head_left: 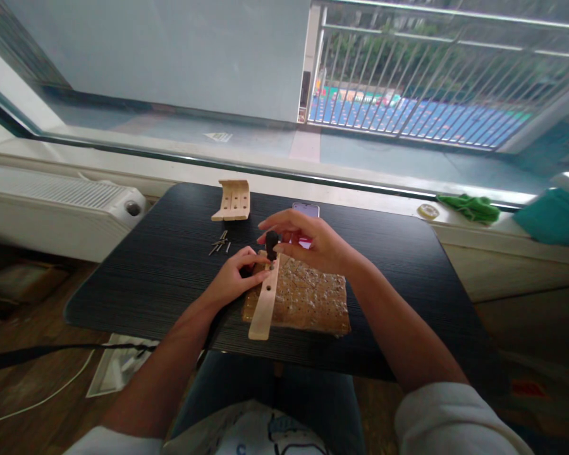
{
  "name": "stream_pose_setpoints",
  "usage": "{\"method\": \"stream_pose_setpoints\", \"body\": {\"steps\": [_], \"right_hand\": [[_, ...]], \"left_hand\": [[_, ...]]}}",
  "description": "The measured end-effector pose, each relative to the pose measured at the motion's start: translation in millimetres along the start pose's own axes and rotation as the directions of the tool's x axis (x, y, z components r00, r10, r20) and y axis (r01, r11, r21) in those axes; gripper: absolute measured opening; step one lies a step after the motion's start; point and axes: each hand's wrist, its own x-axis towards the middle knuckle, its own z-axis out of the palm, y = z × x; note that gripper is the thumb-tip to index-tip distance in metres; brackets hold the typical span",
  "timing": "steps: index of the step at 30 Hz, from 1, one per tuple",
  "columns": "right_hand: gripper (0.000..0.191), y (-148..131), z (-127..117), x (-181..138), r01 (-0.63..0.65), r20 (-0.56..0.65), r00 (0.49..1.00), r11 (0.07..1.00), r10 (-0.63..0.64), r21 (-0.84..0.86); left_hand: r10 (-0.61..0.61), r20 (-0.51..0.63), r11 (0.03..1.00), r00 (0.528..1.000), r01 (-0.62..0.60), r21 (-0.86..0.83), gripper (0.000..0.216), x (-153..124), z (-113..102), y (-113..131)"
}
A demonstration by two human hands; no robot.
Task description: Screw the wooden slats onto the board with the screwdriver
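A pale wooden strip (262, 309) with a dark hole lies across the left part of a rough, pitted brown block (313, 297). My left hand (234, 273) pinches the strip near its far end, thumb and forefinger closed at its edge. Upright over the strip stands a short black-handled screwdriver (272, 243); its tip is hard to see. My right hand (313, 240) reaches over from the right, with thumb and curled fingers around the handle. Several loose screws (219, 242) lie on the black table (156, 253), left of the block.
A curved wooden piece with rows of holes (234, 201) sits at the table's back. Behind my right hand is a phone (306, 210), partly covered. A radiator (76, 205) stands to the left. A tape roll (427, 211) and green cloth (469, 207) rest on the windowsill.
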Motion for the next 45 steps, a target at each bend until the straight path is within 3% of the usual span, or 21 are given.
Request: {"method": "stream_pose_setpoints", "body": {"steps": [6,14,25,31,34,40,45], "right_hand": [[0.018,-1.2,-1.2,1.3,-0.005,-0.070,0.998,0.998,0.000,-0.065],[0.022,-2.4,4.3,1.6,0.000,-0.186,0.981,0.970,-0.047,-0.242],[0.016,2.0,8.3,1.0,0.066,-0.210,0.967,0.941,-0.142,-0.332],[0.017,-4.0,0.9,-0.1,0.084,-0.097,0.987,0.932,-0.125,-0.352],[0.019,-5.7,-2.3,-0.6,0.106,-0.040,0.992,0.953,-0.122,-0.284],[0.023,-6.9,-2.1,-1.3,0.002,-0.007,1.000,0.991,-0.003,-0.132],[0.031,-8.5,-3.5,-0.4,0.036,0.021,0.999,0.994,-0.034,-0.105]], "left_hand": [[-0.005,0.007,1.000,1.000,0.005,-0.011,0.015,0.1,-0.5,2.7],[0.012,-0.004,1.000,1.000,-0.013,-0.014,0.019,-0.3,0.6,-3.5],[-0.004,0.003,1.000,1.000,0.004,0.008,0.022,-0.4,0.8,-5.0],[0.004,0.003,1.000,1.000,-0.004,-0.015,0.018,-0.2,0.3,-2.5],[-0.006,0.007,1.000,1.000,0.007,-0.025,0.017,-0.1,-0.2,-0.2],[-0.020,0.021,1.000,1.000,0.021,-0.019,0.018,-0.4,-0.1,0.0],[-0.021,0.020,1.000,1.000,0.021,-0.006,0.020,-0.4,0.0,-1.3]]}}
